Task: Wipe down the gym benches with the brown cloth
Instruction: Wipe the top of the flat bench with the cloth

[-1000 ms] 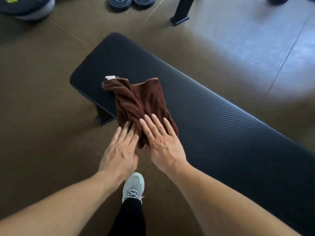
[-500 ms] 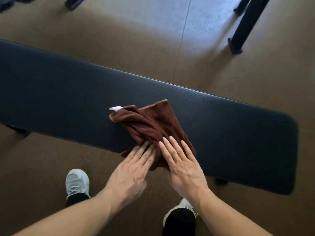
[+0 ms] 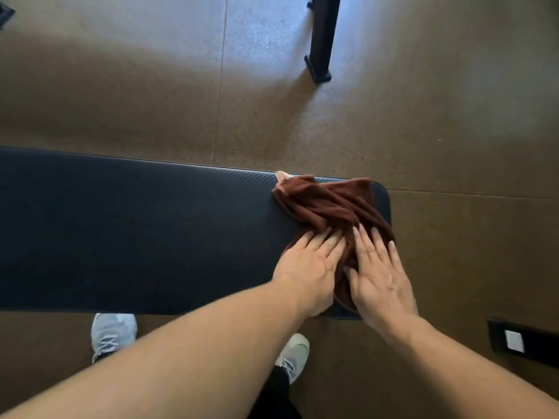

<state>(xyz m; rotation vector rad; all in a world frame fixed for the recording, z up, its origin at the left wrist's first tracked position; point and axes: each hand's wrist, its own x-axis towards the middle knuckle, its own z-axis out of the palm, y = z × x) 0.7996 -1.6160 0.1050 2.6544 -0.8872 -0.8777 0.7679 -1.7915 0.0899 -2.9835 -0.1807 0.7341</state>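
A crumpled brown cloth (image 3: pixel 328 204) with a small white tag lies on the right end of a long black padded gym bench (image 3: pixel 136 231). My left hand (image 3: pixel 310 267) presses flat on the near edge of the cloth, fingers straight. Beside it, my right hand (image 3: pixel 379 273) presses flat on the cloth too, over the bench's right corner. The near part of the cloth is hidden under both palms.
Brown rubber floor surrounds the bench. A black metal leg with a foot (image 3: pixel 319 52) stands on the floor beyond the bench. A dark object with a white label (image 3: pixel 524 343) lies on the floor at the right. My two grey sneakers (image 3: pixel 113 334) are below the bench's near edge.
Both hands have slid the cloth along the bench from its left end through the middle to its right end, staying flat on it throughout.
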